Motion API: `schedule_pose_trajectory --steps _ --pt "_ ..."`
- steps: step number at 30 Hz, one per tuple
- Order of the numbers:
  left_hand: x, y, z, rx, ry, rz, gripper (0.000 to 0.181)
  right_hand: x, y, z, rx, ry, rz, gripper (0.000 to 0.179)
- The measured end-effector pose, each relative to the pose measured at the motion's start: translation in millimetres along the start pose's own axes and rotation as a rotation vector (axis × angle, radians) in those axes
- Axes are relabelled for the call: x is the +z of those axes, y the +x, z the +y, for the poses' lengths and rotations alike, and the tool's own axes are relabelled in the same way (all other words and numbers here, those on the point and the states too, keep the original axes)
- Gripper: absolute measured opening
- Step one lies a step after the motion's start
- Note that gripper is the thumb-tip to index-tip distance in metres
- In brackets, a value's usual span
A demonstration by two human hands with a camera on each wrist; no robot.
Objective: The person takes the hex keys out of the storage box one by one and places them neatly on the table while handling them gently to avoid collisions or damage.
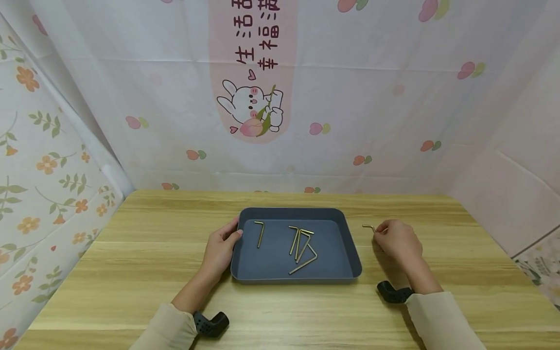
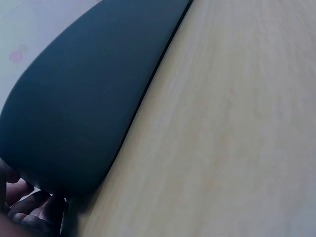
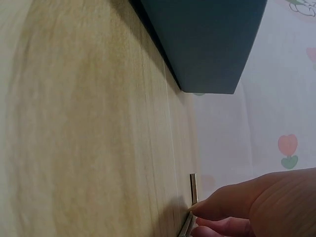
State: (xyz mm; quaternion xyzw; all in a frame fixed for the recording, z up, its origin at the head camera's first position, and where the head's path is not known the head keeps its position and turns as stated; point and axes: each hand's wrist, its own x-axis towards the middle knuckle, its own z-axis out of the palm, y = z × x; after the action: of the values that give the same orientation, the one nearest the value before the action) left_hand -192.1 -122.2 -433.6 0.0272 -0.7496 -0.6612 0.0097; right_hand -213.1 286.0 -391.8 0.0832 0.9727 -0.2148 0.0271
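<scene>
Right hand [image 1: 400, 241] pinching a bent metal rod [image 1: 368, 226] beside the tray [image 1: 334, 253], I grip its left side with my left hand [image 1: 221, 249], probably to steady it.

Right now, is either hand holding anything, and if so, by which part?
The left hand holds the tray by its left side. The right hand pinches a bent metal rod near its bend; the fingertips hide the exact spot.
</scene>
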Motion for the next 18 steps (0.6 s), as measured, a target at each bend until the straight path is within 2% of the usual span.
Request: schedule_pose_trajectory --steps 12,18 --pt "0.3 0.9 -0.1 -0.005 -0.003 0.004 0.048 -1.8 -1.3 -0.2 0.005 0.013 0.015 0.033" --pt "0.7 -0.7 1.3 0.003 0.002 0.007 0.048 -6.1 -4.6 -5.2 -0.045 0.041 0.033 0.036"
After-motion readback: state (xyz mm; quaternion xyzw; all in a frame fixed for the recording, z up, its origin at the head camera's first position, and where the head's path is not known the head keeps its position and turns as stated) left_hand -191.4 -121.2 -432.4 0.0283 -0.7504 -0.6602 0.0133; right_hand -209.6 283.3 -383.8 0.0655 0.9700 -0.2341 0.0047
